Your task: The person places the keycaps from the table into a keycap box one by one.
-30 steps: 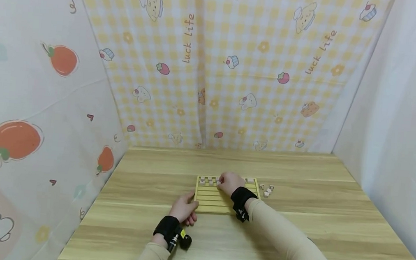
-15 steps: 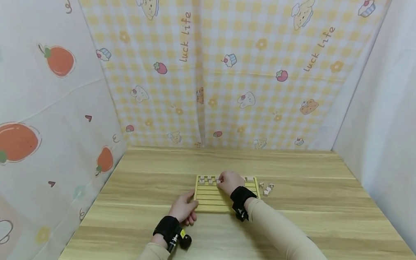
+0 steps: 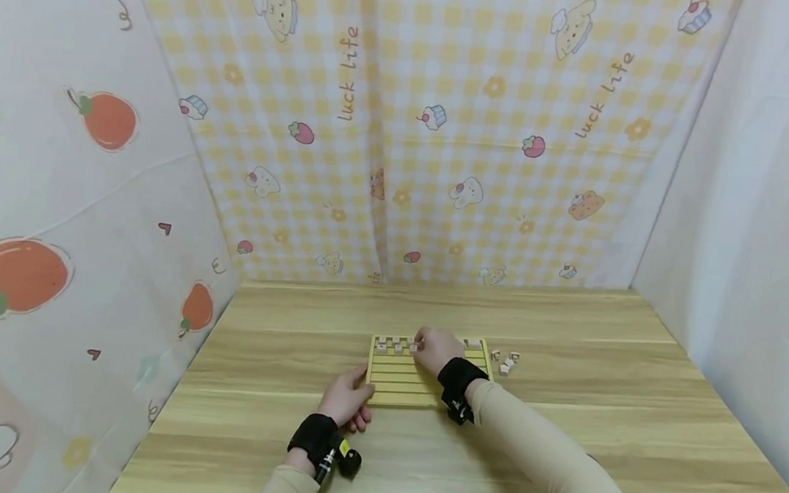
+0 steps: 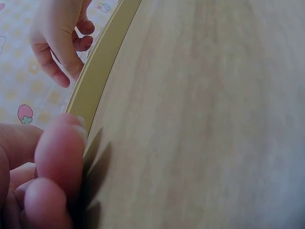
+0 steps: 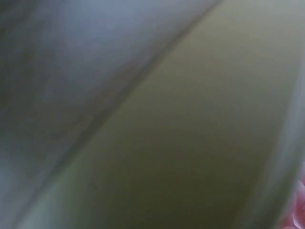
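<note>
A yellow board [image 3: 402,386] with raised cross strips lies on the table in the head view. Small whitish blocks [image 3: 382,347] stand along its far rows at the left. My left hand [image 3: 344,400] grips the board's near left corner, thumb on top; its curled fingers [image 4: 59,155] show at the yellow edge [image 4: 101,67] in the left wrist view. Over the far rows, my right hand [image 3: 438,351] pinches a small whitish block [image 3: 413,348] between thumb and fingertips. This hand hides part of the far rows. The right wrist view is mostly blurred board surface [image 5: 190,129].
Several loose whitish blocks [image 3: 505,368] lie on the wooden table [image 3: 561,433] just right of the board. Another block [image 3: 474,343] sits at the board's far right corner. A patterned cloth [image 3: 431,226] hangs behind the table, with pale cloth at both sides.
The head view has shifted slightly. Both hands stay where they were on the board, and the blocks show no clear movement.
</note>
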A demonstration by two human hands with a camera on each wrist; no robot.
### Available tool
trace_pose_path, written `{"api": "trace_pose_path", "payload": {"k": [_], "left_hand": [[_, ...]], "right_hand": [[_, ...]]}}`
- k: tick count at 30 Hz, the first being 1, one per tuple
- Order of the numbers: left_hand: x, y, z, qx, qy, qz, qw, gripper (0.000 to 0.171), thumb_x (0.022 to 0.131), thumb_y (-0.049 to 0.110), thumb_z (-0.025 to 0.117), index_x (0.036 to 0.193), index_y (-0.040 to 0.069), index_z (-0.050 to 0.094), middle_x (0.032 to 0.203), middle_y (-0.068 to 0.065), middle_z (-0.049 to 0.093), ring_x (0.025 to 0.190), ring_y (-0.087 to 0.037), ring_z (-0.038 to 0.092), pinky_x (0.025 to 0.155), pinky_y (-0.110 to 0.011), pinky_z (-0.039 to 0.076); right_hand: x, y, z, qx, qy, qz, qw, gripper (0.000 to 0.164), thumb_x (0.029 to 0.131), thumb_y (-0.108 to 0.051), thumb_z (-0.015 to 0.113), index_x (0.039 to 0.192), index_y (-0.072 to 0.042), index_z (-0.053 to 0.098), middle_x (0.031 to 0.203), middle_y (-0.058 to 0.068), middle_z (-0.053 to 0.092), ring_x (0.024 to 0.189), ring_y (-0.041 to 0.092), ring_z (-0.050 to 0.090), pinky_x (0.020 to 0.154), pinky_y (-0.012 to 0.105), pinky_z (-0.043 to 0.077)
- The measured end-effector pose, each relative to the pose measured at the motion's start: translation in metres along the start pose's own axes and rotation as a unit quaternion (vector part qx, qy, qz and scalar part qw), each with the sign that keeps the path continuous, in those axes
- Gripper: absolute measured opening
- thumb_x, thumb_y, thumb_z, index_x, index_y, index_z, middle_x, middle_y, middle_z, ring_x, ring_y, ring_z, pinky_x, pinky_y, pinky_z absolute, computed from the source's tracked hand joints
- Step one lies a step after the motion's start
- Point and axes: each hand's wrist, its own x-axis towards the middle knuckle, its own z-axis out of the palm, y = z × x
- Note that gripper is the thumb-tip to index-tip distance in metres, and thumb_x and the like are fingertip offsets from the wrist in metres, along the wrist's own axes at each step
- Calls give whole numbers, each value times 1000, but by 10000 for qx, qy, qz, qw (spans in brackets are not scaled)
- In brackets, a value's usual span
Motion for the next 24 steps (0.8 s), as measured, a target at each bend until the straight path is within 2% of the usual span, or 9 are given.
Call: {"api": "trace_pose_path", "payload": {"k": [7, 10, 16, 24], "left_hand": [[1, -2, -1, -31, -41, 21, 10000, 61, 100, 19, 51, 154, 5, 25, 55, -7, 61, 40, -14, 56, 36, -25, 44], [3, -2, -2, 3, -37, 33, 10000, 61, 100, 19, 51, 154, 5, 25, 55, -7, 61, 40, -14, 56, 36, -25, 44], [3, 4, -4, -6, -11, 56, 10000, 61, 100, 18, 52, 154, 6, 25, 56, -9, 61, 40, -14, 55, 36, -24, 43], [0, 3, -6, -10, -92, 39, 10000, 62, 100, 17, 52, 154, 6, 24, 56, -9, 61, 40, -15, 56, 36, -25, 44]], "right_hand": [[-2, 3, -2, 123, -92, 17, 9999, 13, 88, -19, 72, 97, -11, 68, 82, -1, 67, 67, 15, 60, 60, 32, 48], [-2, 9, -9, 351, -120, 96, 9993, 9, 90, -18, 69, 96, -11, 68, 85, 1, 68, 70, 15, 61, 63, 33, 49], [-3, 41, -36, 686, 128, 176, 9974, 14, 93, -18, 63, 97, -8, 72, 86, 4, 67, 76, 18, 60, 69, 36, 49], [-17, 90, -72, 756, 166, 716, 9944, 26, 97, -20, 54, 107, -2, 70, 95, 11, 68, 78, 23, 61, 72, 41, 50]]}}
